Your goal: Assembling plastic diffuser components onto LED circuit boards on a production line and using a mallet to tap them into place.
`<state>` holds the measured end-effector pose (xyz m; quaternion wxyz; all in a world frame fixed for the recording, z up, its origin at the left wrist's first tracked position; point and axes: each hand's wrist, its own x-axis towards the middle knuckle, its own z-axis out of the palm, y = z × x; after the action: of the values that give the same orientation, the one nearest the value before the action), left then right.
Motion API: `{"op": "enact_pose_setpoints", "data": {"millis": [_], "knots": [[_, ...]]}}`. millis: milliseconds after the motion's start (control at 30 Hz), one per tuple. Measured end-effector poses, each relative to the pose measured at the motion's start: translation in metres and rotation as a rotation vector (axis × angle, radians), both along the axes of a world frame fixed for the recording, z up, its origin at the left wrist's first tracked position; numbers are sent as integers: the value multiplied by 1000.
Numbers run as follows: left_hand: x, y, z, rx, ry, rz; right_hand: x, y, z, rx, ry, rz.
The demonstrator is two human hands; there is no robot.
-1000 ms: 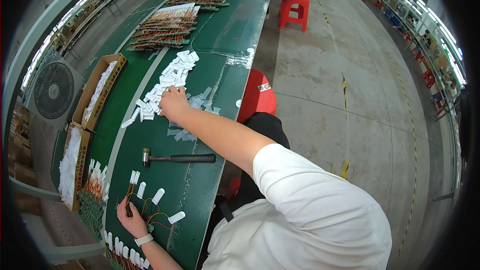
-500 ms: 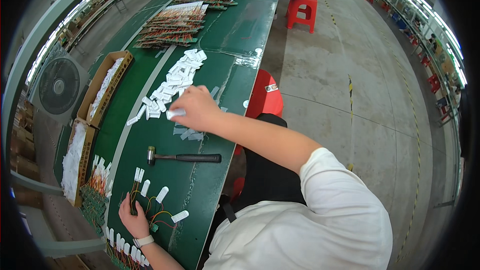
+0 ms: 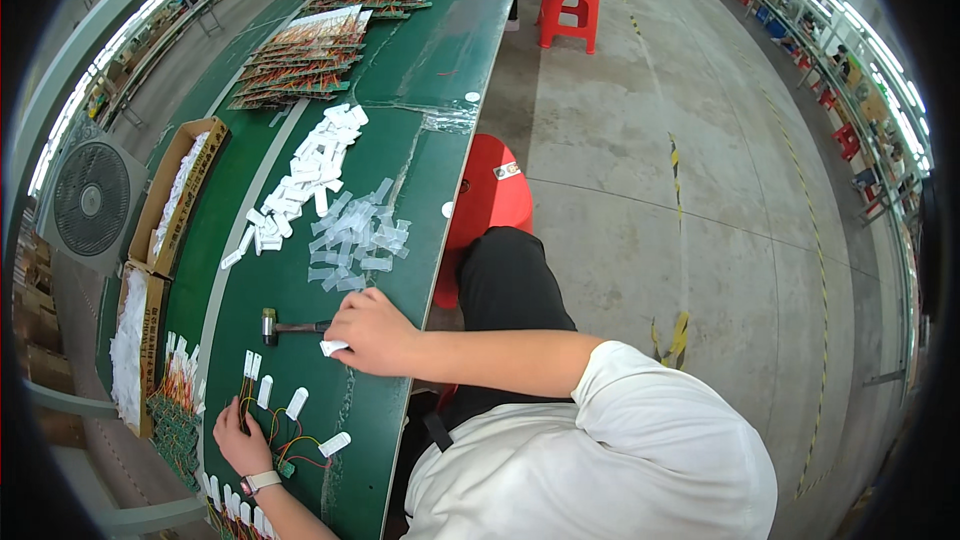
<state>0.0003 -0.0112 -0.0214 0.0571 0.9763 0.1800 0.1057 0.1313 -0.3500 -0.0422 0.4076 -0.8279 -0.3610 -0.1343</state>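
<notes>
My right hand point(image 3: 375, 335) is closed, pinching a small white plastic casing point(image 3: 335, 347) over the near table edge. It partly covers the handle of a hammer point(image 3: 269, 326) lying on the green table. At the lower left, my left hand point(image 3: 243, 447) rests on the table with thumb and fingers around a bunch of thin wires point(image 3: 247, 403). Several of these wires end in white casings point(image 3: 297, 402), spread to the right of the hand; a small green circuit board point(image 3: 287, 468) lies among them.
A heap of white casings point(image 3: 311, 170) and a pile of clear plastic pieces point(image 3: 360, 237) lie farther up the table. Beyond are stacked wired boards point(image 3: 300, 60). Cardboard boxes point(image 3: 190, 190) line the left, beside a fan point(image 3: 92, 198). A red stool point(image 3: 490, 180) stands at the right edge.
My right hand has come back from the casing heap toward my body with a white casing, uncovering the clear pieces. My left hand stays at the wires; the whole view has shifted slightly.
</notes>
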Motion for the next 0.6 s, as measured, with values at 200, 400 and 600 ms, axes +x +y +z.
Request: {"op": "enact_pose_setpoints", "data": {"millis": [200, 400, 600], "knots": [[-16, -9, -5, 49, -77, -14, 0, 1, -12, -92, -220, 15], [-20, -16, 5, 97, -84, 26, 18, -1, -8, -88, -199, 1], [3, -8, 10, 67, -62, 22, 24, 0, -7, -64, -168, 31]]}}
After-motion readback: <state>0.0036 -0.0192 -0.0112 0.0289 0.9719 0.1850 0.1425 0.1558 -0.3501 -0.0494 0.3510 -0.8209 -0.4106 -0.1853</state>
